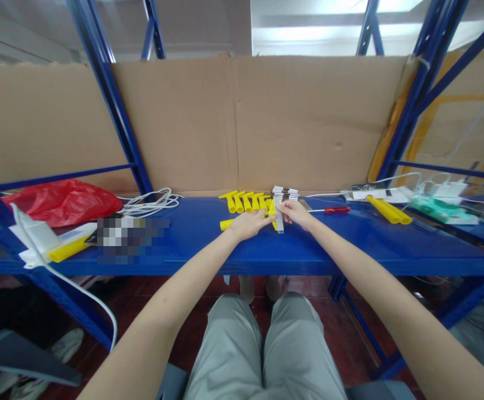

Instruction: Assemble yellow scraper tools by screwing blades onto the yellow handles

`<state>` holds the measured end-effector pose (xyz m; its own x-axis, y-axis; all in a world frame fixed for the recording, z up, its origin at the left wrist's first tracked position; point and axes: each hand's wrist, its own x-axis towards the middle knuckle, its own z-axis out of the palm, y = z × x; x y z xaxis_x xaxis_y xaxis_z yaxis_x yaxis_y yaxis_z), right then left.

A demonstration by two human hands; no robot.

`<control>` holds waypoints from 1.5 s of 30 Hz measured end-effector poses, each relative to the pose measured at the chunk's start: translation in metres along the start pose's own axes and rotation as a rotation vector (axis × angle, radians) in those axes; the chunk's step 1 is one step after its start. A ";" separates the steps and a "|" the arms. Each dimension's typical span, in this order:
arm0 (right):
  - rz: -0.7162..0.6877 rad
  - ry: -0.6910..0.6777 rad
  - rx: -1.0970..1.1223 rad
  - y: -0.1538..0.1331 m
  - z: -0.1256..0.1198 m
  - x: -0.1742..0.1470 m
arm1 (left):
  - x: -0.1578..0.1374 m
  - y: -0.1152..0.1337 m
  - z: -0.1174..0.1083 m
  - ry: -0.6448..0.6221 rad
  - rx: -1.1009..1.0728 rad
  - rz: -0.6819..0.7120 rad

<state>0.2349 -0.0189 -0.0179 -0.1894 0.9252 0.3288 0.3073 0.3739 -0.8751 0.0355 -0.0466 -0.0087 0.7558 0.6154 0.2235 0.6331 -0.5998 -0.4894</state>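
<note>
My left hand (248, 224) is closed around a yellow T-shaped plastic handle (271, 207), whose ends show past the fingers. Against that handle stands a flat grey-white strip (280, 225), pinched between the thumb and fingers of my right hand (295, 214). The two hands nearly meet over the blue shelf; where the strip and handle touch is partly hidden by the fingers. Behind my left hand, several yellow T-shaped handles (237, 203) are lined up in a row. One more yellow tube (226, 224) pokes out beside my left wrist. Just beyond my right hand lies a stack of white-and-dark strips (286, 192).
A red-handled screwdriver (337, 210) lies right of my hands, with yellow tubes (388, 209) farther right. White cable (154, 202) and a red plastic bag (65, 201) occupy the left. Cardboard (183, 122) walls off the back of the blue shelf (196, 244).
</note>
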 end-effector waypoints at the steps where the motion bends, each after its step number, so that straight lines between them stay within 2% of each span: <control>1: 0.006 0.002 -0.005 0.001 0.000 0.000 | 0.000 0.000 0.000 -0.003 -0.006 -0.007; 6: 0.032 0.062 -0.013 0.004 -0.002 0.002 | 0.000 -0.001 0.003 0.005 -0.038 -0.030; 11: 0.019 0.213 -0.035 0.011 -0.012 0.008 | 0.001 0.000 0.004 0.022 -0.070 -0.070; 14: -0.003 0.304 -0.123 0.020 -0.023 0.013 | 0.000 0.001 0.003 0.015 -0.096 -0.086; 17: 0.010 0.362 -0.304 0.027 -0.032 0.015 | -0.001 0.001 0.001 0.006 -0.127 -0.092; 19: 0.024 0.340 -0.507 0.029 -0.034 0.014 | -0.002 0.000 0.001 -0.007 -0.136 -0.098; 22: 0.034 0.233 -0.816 0.027 -0.031 0.011 | -0.002 0.000 0.001 -0.016 -0.139 -0.112; 25: 0.040 0.101 -0.971 0.024 -0.022 0.010 | -0.003 0.001 0.001 -0.013 -0.140 -0.121; 30: 0.087 -0.076 -1.029 0.020 -0.010 0.012 | -0.003 0.002 0.002 0.003 -0.145 -0.131; 37: 0.143 -0.112 -1.012 0.016 -0.008 0.013 | -0.003 0.002 0.002 -0.006 -0.140 -0.132; 45: 0.104 -0.125 -1.165 0.008 -0.004 0.009 | -0.003 0.002 0.001 0.001 -0.133 -0.128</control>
<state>0.2399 -0.0078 -0.0203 -0.1835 0.9663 0.1806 0.9815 0.1904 -0.0213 0.0348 -0.0490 -0.0115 0.6676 0.6908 0.2778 0.7408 -0.5789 -0.3408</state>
